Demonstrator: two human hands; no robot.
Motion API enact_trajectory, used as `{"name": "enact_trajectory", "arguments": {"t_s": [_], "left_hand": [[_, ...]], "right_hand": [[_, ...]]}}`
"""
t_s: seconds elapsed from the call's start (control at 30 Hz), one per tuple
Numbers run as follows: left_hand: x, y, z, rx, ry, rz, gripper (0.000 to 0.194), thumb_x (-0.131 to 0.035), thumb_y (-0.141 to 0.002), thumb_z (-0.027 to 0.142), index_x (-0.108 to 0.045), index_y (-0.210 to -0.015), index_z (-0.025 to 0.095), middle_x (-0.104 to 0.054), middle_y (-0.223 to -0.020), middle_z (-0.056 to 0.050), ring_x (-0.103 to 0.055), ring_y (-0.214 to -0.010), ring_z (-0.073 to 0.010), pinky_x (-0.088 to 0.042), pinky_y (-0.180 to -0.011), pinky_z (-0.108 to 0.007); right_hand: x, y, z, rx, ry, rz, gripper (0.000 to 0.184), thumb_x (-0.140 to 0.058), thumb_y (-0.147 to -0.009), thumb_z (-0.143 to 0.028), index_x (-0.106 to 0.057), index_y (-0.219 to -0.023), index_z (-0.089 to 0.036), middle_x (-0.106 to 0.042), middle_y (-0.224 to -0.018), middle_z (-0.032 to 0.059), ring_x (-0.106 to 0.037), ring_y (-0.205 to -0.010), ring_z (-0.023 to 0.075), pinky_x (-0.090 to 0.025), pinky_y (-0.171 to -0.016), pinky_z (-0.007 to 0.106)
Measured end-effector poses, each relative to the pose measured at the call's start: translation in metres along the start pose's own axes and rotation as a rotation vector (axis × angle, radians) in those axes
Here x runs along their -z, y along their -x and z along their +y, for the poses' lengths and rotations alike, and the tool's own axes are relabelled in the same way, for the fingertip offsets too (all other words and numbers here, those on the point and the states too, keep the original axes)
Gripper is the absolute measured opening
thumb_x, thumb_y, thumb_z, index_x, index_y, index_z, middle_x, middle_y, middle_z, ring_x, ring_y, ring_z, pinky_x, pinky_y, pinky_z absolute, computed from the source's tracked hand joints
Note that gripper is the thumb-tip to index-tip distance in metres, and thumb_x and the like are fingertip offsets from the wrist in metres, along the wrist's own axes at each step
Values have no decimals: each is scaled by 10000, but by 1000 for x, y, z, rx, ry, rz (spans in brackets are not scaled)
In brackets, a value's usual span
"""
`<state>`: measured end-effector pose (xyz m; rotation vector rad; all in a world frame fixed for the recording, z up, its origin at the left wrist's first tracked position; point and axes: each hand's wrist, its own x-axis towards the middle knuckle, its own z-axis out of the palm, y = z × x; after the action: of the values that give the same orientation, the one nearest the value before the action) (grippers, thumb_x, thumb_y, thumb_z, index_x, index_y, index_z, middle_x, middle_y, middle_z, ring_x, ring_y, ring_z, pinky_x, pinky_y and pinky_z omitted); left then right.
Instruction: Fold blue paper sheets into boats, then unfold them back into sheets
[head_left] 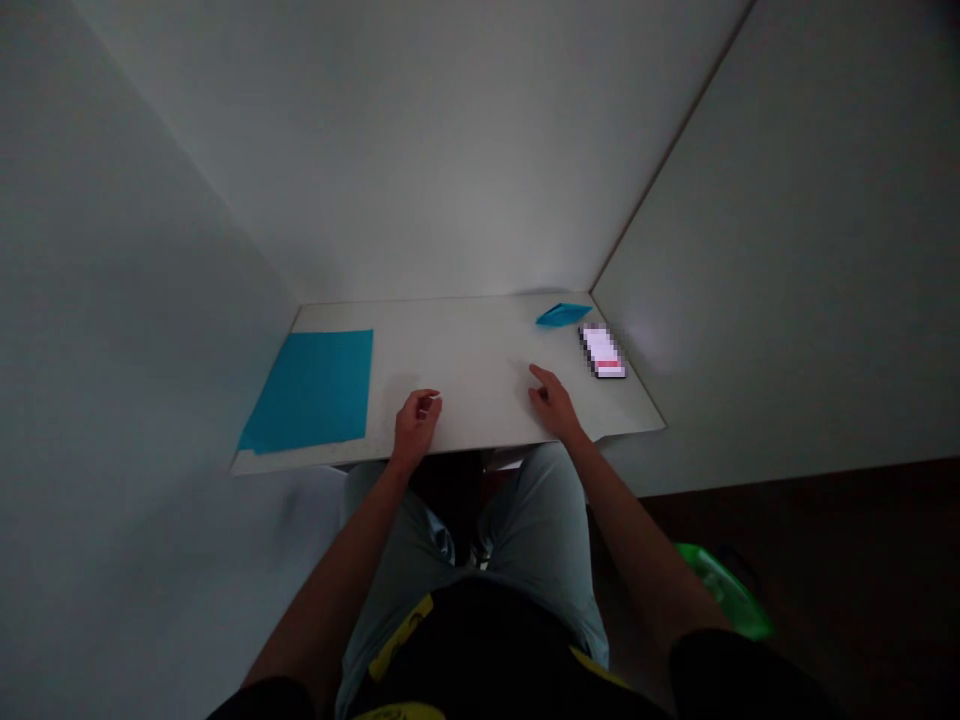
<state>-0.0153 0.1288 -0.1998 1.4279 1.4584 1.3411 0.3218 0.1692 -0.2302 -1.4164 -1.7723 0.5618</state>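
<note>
Paper (319,390) — blue, lying flat — is left of the left grip (416,428), apart from it. That grip curls loosely, holding nothing; the right grip (553,402), also empty, has its index finger extended over the table (469,350). Beyond the right grip sits a folded blue piece (563,316), with a smartphone (602,352) ahead and right. Sheets this thin probably lift cleanest by one corner, pinched lightly.

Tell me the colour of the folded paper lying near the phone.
The folded paper is blue, seen best in the head view.
</note>
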Motion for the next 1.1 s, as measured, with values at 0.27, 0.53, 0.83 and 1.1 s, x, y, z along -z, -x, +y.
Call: {"name": "enact_trajectory", "arguments": {"t_s": [0.27, 0.53, 0.83, 1.1], "left_hand": [[145, 16, -25, -236, -745, 48, 507, -758, -909, 507, -684, -1301, 195, -703, -1445, -169, -594, -1439, -378, -457, -1226, -577], [185, 20, -34, -137, -948, -152, 400, -593, -1036, 416, -712, -1368, 227, -741, -1429, -128, -713, -1303, -320, -563, -1146, -480], [186, 5, -28, -87, -943, -200, 427, -625, -1008, 341, -681, -1415, 223, -736, -1421, -122, -721, -1284, -294, -579, -1122, -440], [187, 21, -20, -139, -945, -271, 350, -626, -1035, 451, -749, -1304, 264, -768, -1357, -90, -746, -1226, -280, -608, -1040, -396]], "right_hand": [[10, 25, -15, 27, -23, 38, 341, -611, -1000, -387, -800, -1230, -221, -752, -1178, 126, -633, -686, 181, -599, -691, 379], [9, 22, -16, 32, 11, -17, 356, -593, -996, -463, -845, -1090, -231, -803, -984, 104, -666, -709, 211, -580, -730, 382], [10, 22, -19, 26, 28, -27, 372, -586, -993, -475, -846, -1083, -225, -794, -964, 99, -651, -692, 206, -570, -730, 380], [9, 20, -20, 42, 48, -37, 376, -585, -992, -483, -842, -1077, -221, -776, -982, 110, -667, -737, 220, -574, -751, 391]]}}
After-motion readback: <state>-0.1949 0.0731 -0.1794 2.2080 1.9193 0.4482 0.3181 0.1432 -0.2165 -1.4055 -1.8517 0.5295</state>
